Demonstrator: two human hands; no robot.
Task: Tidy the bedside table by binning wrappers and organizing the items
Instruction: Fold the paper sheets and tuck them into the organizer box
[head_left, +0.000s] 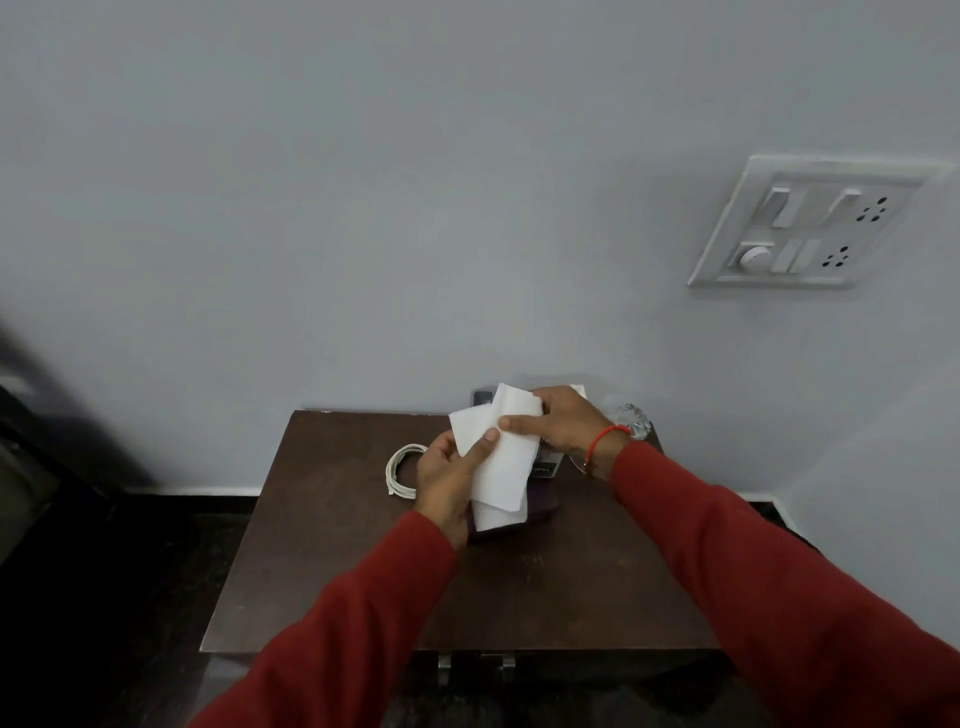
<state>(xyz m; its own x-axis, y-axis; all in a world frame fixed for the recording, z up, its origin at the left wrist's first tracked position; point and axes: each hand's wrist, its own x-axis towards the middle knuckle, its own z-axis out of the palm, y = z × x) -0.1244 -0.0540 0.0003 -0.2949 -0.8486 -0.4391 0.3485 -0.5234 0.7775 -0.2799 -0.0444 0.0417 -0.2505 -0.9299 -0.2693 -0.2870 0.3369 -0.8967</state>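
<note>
Both hands hold a white tissue paper (501, 462) above the dark brown bedside table (363, 561). My left hand (449, 480) pinches its lower left edge with the thumb on top. At its upper right edge, my right hand (563, 423) grips it. A dark purple flat item (540, 506) lies on the table under the tissue, mostly hidden. Left of my left hand lies a coiled white cable (397, 470). A crumpled clear wrapper (631, 418) sits at the table's back right corner, behind my right wrist.
A small dark labelled object (545, 467) peeks out under the tissue. Another dark object (482, 397) stands against the wall behind it. A switch and socket plate (800, 228) is on the wall to the upper right. Dark floor surrounds the table.
</note>
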